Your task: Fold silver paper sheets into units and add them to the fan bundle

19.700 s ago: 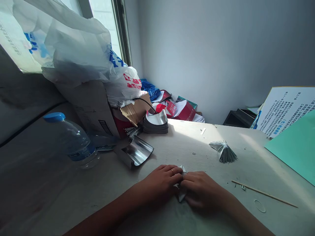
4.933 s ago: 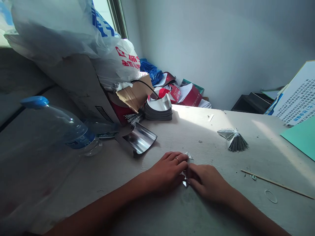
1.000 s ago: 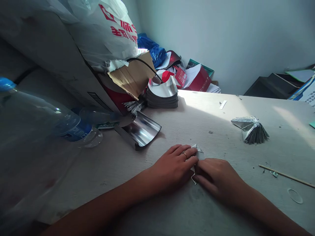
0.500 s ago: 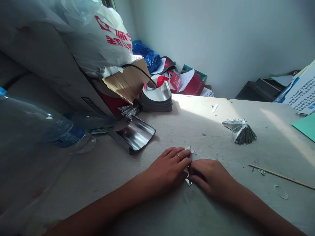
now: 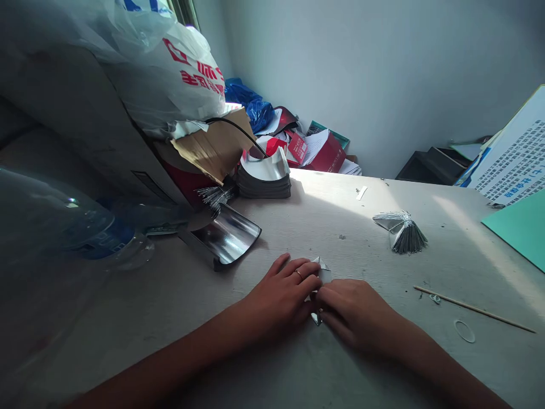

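Note:
A small piece of folded silver paper (image 5: 325, 275) lies on the table, mostly covered by my hands, with its shiny ends showing above and below. My left hand (image 5: 283, 289), a ring on one finger, presses it from the left with bent fingers and holds it down. From the other side, my right hand (image 5: 353, 304) curls its fingers in and pinches the paper close to my left thumb. The exact fold under the fingertips is hidden. Farther right rests a fanned bundle of folded silver paper (image 5: 402, 230), tied near its top.
A thin wooden stick (image 5: 472, 308) and a pale rubber band (image 5: 464, 331) lie at right. At left are a curved silver sheet stack (image 5: 227, 233), another curved stack (image 5: 264, 184), a plastic bottle (image 5: 102, 236) and a white plastic bag (image 5: 183, 79). A green sheet (image 5: 519, 227) borders the right.
The view has swung slightly, so the table things sit farther left in the picture. Both hands stay on the paper; the right fingers have shifted slightly and one left finger lifts a little.

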A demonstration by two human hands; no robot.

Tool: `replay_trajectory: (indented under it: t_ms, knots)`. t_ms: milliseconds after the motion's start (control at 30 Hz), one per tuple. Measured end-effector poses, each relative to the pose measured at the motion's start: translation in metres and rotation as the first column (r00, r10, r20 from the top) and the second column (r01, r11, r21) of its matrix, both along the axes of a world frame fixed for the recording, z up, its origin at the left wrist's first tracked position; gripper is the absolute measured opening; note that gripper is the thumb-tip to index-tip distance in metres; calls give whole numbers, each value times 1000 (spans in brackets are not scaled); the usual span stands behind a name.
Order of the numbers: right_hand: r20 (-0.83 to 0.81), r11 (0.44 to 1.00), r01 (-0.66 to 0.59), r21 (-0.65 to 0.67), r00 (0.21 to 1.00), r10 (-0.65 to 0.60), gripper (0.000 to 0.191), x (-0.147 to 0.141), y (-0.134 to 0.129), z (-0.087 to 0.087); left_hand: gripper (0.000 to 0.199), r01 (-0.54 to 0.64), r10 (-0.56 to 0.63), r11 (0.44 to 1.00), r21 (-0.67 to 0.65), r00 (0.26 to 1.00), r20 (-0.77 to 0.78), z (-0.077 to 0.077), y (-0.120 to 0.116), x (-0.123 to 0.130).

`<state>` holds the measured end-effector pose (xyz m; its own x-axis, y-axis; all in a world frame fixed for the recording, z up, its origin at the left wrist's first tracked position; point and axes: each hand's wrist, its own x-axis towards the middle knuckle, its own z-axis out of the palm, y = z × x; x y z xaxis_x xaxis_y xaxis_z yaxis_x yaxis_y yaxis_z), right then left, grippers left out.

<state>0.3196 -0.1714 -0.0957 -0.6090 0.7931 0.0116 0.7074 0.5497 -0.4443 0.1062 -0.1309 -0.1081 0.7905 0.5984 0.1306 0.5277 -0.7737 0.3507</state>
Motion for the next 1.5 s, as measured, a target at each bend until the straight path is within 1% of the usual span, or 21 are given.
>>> replay_trajectory:
  t_ms: [200,400,567,700,900,1133,1300,1500]
  knots:
    - [46,1000,25,-7,999,-25,10,-3,0,3,20,5,-5,1000,12,1000,-2,2,1,1]
    - [-8,998,44,-53,999,-44,10,-3,2,0,20,19,-20,999,42,1000,18,0,1,0]
    - [-51,990,77,-121,995,-83,9,-3,2,1,18,17,-17,999,44,1000,18,1,1,0]
    - [-62,981,52,-187,996,-64,9,2,4,7,20,14,-15,999,43,1000,5,1,1,-1]
    - [-125,960,46,-276,989,-84,13,7,8,11,18,37,-37,998,51,999,10,0,3,-2]
    - [-81,979,36,-203,995,-53,7,5,8,5,20,39,-40,997,65,999,18,-7,4,-2]
    - [-66,984,77,-161,994,-89,9,2,7,1,21,38,-41,995,87,999,30,-11,4,-2]
    - [-74,976,127,-175,987,-142,13,-2,6,3,21,38,-39,995,90,999,17,-9,2,-3]
